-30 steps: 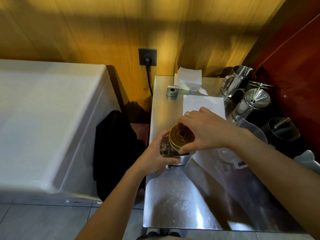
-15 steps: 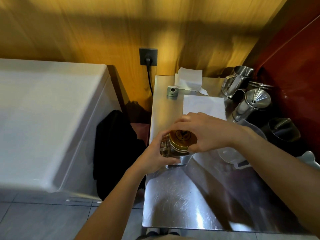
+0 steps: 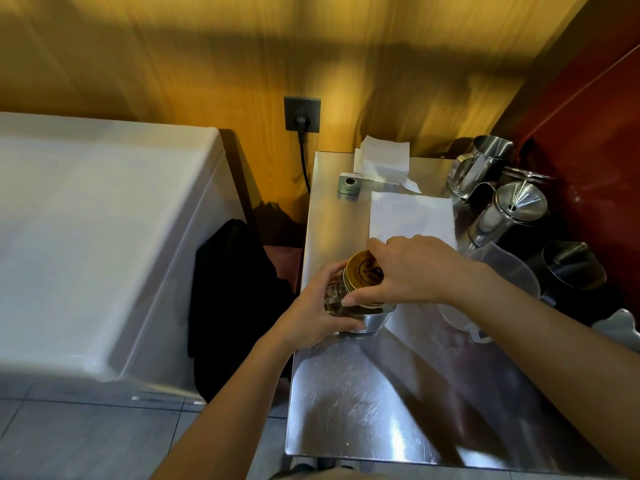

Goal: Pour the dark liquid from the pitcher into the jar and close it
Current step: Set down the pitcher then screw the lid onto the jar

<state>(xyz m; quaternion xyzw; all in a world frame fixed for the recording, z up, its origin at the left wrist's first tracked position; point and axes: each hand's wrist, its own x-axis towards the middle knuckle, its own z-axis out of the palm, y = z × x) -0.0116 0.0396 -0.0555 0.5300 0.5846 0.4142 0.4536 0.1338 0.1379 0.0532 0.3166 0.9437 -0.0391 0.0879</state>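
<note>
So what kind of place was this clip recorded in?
Probably a cafe or drinks prep corner: a scratched stainless steel worktop, several steel milk pitchers clustered at its right edge, and a stack of white paper napkins against the wood-panel wall.

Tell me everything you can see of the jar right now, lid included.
The jar is clear glass with a faceted look, standing near the left edge of the steel table. A round gold metal lid with a dark printed emblem sits on its mouth, tilted toward the camera. The left hand wraps the glass body from the left; the right hand grips the lid's rim from above. The contents are hidden, and whether the lid is fully seated cannot be told.
</note>
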